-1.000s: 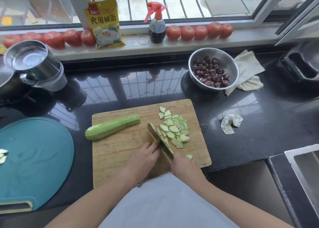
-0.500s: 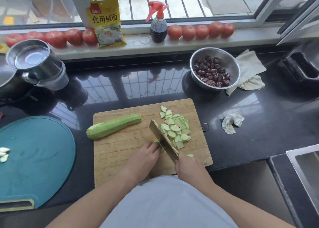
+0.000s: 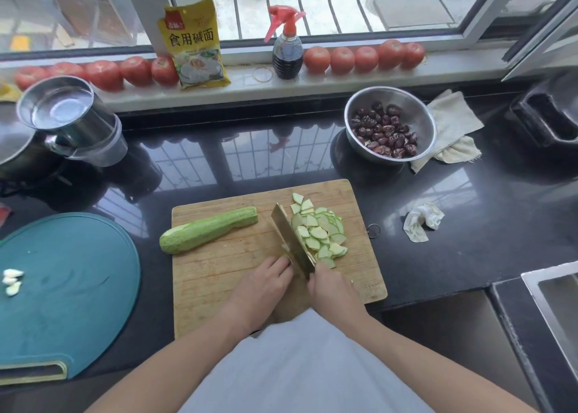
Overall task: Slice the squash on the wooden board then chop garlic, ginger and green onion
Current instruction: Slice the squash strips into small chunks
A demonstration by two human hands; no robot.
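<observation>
While the right hand (image 3: pixel 333 290) wraps its fingers round the handle of a knife (image 3: pixel 292 239), the left hand (image 3: pixel 264 283) lies just beside it with fingers curled down, their tips holding a small green end of squash that is mostly hidden against the blade. Both hands sit close together at the near middle of the wooden board (image 3: pixel 225 275), with the blade running away from them, edge down on the wood. Just right of the blade, beyond the right hand, a pile of squash slices (image 3: pixel 322 231) is heaped. Beyond the left hand and to its left lies the other squash half (image 3: pixel 208 229), one end reaching the board's left edge.

Under the board is a glossy black bench (image 3: pixel 469 200) that mirrors the window bars. Well left of the left hand lies a teal round board (image 3: pixel 62 281) carrying a few garlic cloves (image 3: pixel 12 281). Far beyond that hand stands a steel pot (image 3: pixel 67 115). Beyond the right hand sits a steel bowl (image 3: pixel 391 121) of dried red dates (image 3: pixel 383 132), with a cloth (image 3: pixel 453 125) touching its right side; a crumpled tissue (image 3: pixel 422 220) lies right of the board, and a sink corner (image 3: pixel 556 303) shows further right.

Along the window sill (image 3: pixel 250 85) runs a row of tomatoes (image 3: pixel 362 57), broken by a spray bottle (image 3: pixel 287 48) of dark liquid and a yellow packet (image 3: pixel 194 45) printed 食用碱面.
</observation>
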